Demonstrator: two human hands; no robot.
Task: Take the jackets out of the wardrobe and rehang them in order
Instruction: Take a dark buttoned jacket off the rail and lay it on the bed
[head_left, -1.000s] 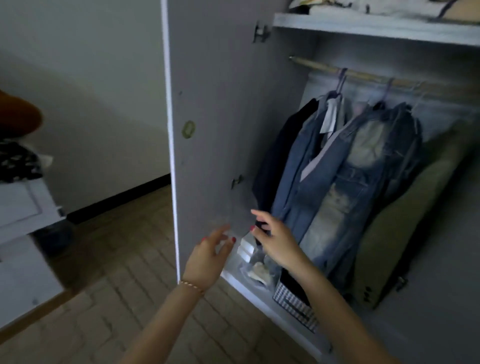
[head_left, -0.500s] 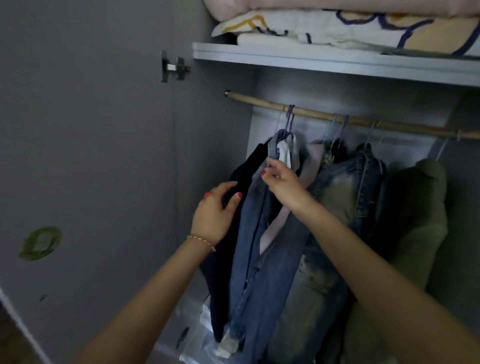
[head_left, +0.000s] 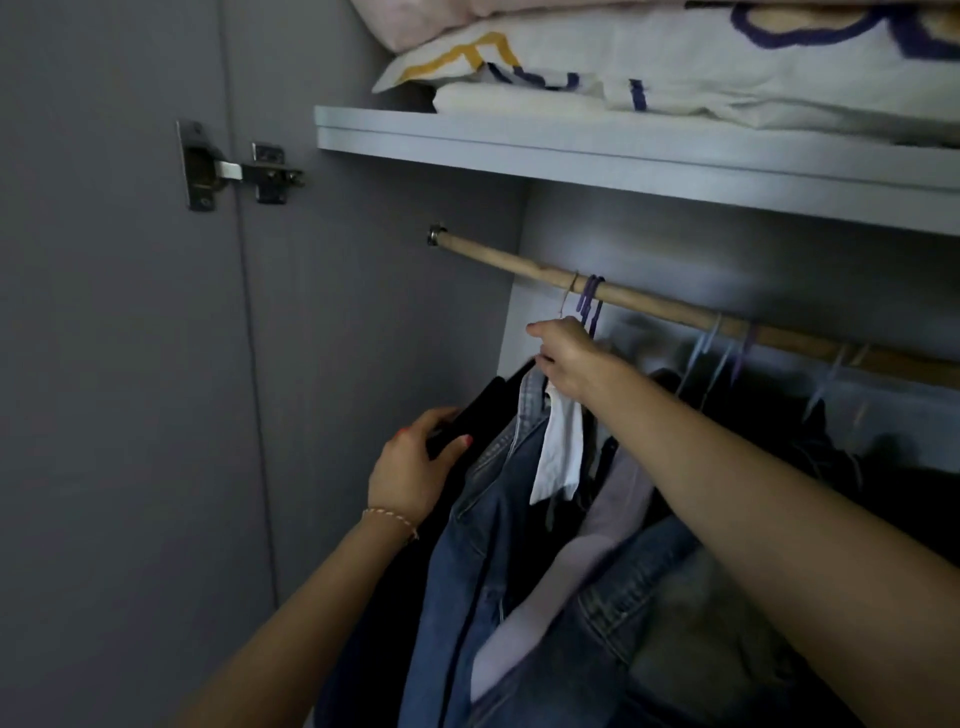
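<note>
Left hand (head_left: 415, 467) gripping the dark jacket's (head_left: 478, 410) soft, limp shoulder; right hand (head_left: 563, 358) pinching near its hanger neck, probably the surest hold.

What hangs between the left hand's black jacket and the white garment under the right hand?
In the head view, one blue denim jacket hangs between the black jacket and the white garment.
</note>
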